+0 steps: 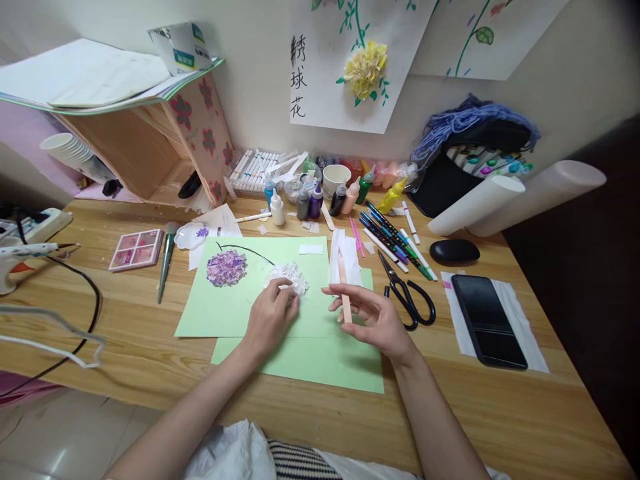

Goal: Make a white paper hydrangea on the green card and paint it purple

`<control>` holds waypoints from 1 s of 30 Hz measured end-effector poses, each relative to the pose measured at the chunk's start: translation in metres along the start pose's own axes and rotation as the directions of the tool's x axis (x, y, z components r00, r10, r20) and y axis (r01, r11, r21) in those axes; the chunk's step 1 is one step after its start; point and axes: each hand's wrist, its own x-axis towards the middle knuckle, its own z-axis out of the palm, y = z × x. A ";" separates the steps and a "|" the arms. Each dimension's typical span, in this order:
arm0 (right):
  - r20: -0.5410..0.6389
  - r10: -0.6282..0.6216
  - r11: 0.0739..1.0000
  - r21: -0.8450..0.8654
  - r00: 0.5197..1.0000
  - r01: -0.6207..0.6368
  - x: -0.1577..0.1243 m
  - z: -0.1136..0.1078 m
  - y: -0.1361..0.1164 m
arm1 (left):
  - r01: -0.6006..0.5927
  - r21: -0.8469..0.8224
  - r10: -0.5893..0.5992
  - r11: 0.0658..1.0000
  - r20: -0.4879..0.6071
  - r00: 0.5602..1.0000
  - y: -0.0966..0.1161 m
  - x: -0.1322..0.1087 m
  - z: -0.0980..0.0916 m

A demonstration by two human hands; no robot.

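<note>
My left hand rests on the green paper, its curved fingers touching the lower left of a white paper-scrap flower. Its thumb and index finger are apart, and I see nothing held between them. In my right hand a flat wooden craft stick is loosely held, passing under the index finger and over the lower fingers. The stick's upper part overlaps a white tissue. Left of the white flower is a purple paper-scrap flower with a drawn dark stem.
Black-handled scissors and several markers lie to the right, before a phone on tissue. Paint bottles stand along the back. A brush, pink palette and glue gun with cable occupy the left.
</note>
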 end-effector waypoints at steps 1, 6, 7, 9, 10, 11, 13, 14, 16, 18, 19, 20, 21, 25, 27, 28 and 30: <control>0.045 -0.001 1.000 0.004 0.999 0.001 -0.001 -0.001 -0.001 | 0.006 0.002 -0.006 1.000 -0.001 1.000 0.000 0.000 0.000; 0.129 -0.001 1.000 0.021 0.992 -0.001 -0.004 0.005 0.000 | 0.021 0.003 -0.021 1.000 0.005 1.000 0.000 0.001 -0.001; 0.083 -0.011 0.999 -0.034 0.997 0.014 -0.004 0.008 0.002 | 0.022 0.003 -0.022 1.000 0.006 1.000 0.000 0.002 -0.001; -0.007 -0.065 0.978 -0.199 0.998 0.062 -0.004 0.012 0.006 | 0.021 0.003 -0.021 1.000 0.005 1.000 0.000 0.002 -0.001; -0.027 -0.101 0.953 -0.289 0.995 0.089 -0.004 0.014 0.008 | 0.020 0.002 -0.020 1.000 0.004 1.000 0.000 0.003 -0.001; -0.024 -0.138 0.921 -0.372 0.990 0.120 -0.003 0.016 0.010 | 0.020 0.002 -0.020 1.000 0.003 1.000 0.000 0.003 -0.001; 0.008 -0.198 0.856 -0.486 0.980 0.177 -0.001 0.020 0.013 | 0.020 0.001 -0.020 1.000 -0.003 1.000 0.000 0.003 -0.001; 0.030 -0.216 0.830 -0.521 0.976 0.200 0.000 0.021 0.014 | 0.019 0.001 -0.019 1.000 -0.007 1.000 0.000 0.003 -0.001; 0.077 -0.232 0.796 -0.558 0.970 0.235 0.001 0.023 0.016 | 0.019 -0.002 -0.019 1.000 -0.014 1.000 -0.001 0.003 -0.001; 0.099 -0.239 0.780 -0.573 0.966 0.251 0.002 0.024 0.017 | 0.020 -0.008 -0.021 1.000 -0.015 1.000 -0.001 0.003 0.000; 0.105 -0.240 0.772 -0.582 0.965 0.256 0.003 0.024 0.018 | 0.021 -0.012 -0.021 1.000 -0.014 1.000 -0.001 0.003 0.000; 0.111 -0.241 0.765 -0.590 0.964 0.259 0.003 0.025 0.018 | 0.021 -0.015 -0.021 1.000 -0.011 1.000 -0.002 0.003 0.000; 0.118 -0.242 0.757 -0.597 0.963 0.264 0.003 0.025 0.019 | 0.021 -0.019 -0.021 1.000 -0.009 1.000 -0.002 0.003 0.000; 0.141 -0.246 0.735 -0.618 0.959 0.280 0.003 0.025 0.023 | 0.016 -0.028 -0.016 0.999 0.000 1.000 -0.003 0.004 0.000; 0.141 -0.244 0.732 -0.622 0.960 0.277 0.004 0.026 0.024 | 0.011 -0.031 -0.011 0.999 0.004 1.000 -0.003 0.005 -0.001; 0.140 -0.242 0.732 -0.624 0.960 0.275 0.004 0.026 0.025 | 0.010 -0.032 -0.010 0.999 0.004 1.000 -0.003 0.005 -0.002; 0.137 -0.242 0.731 -0.626 0.961 0.273 0.005 0.026 0.025 | 0.007 -0.036 -0.007 0.999 -0.004 1.000 -0.003 0.005 -0.005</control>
